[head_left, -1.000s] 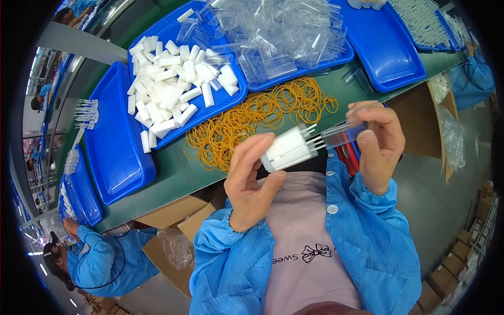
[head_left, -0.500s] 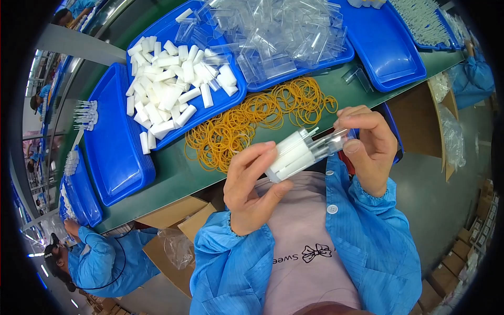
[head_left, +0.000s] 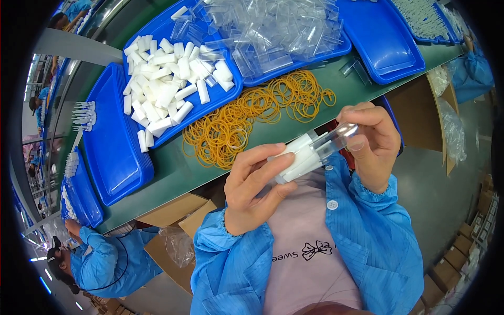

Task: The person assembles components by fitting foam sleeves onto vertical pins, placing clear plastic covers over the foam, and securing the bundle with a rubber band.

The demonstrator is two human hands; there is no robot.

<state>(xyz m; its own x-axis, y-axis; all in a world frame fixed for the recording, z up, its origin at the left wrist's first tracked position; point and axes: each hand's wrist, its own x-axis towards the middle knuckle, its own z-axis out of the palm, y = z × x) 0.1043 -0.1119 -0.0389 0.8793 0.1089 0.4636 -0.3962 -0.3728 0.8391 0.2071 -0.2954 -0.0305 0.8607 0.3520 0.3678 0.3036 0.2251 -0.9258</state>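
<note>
My left hand grips a bundle of white plastic pieces close to my chest. My right hand holds clear plastic caps pushed over the bundle's far end. Both hands meet on the same bundle. Just beyond it, a heap of yellow rubber bands lies on the green table. Further back, a blue tray holds many loose white pieces.
A second blue tray carries clear plastic caps. Empty blue trays sit at the left and right. Cardboard boxes stand under the table. Another person in a blue coat works at lower left.
The clear caps have slid further onto the white bundle, covering the metal pins seen earlier. My hands have drawn closer together.
</note>
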